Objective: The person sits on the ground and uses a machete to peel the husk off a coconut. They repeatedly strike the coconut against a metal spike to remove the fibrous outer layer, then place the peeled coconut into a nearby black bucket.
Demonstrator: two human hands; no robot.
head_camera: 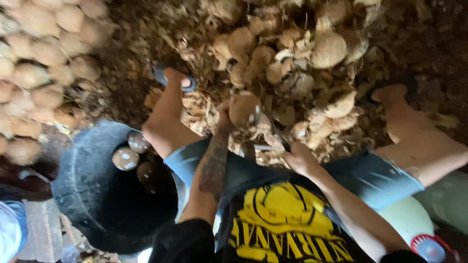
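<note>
While the left hand wraps around a round brown coconut between the knees, fingers clamped on its left side, the view blurs enough that the shell's surface is hard to read. Just right and nearer, the right hand is closed on a thin metal tool; only a pale sliver of it shows, and where its tip ends I cannot tell. That hand is seen from the back, knuckles up, so the fingers are mostly hidden. The left forearm carries a dark tattoo and runs up from the near edge, elbow bent; the right arm comes in from the near right corner, cut off by the frame.

Beyond the coconut, a heap of husk pieces and shaggy fibre fills the far middle, with whole husked nuts mixed in. The person sits with knees wide, denim shorts and a black shirt with yellow print; the left foot in a blue sandal rests on the far left of the heap, the right foot at the far right, partly lost in shadow.

Near left stands a dark round tub, with three peeled nuts showing at its far rim; its depth is black. Far left, a stack of coconuts climbs out of frame. The ground is brown, littered dirt.
</note>
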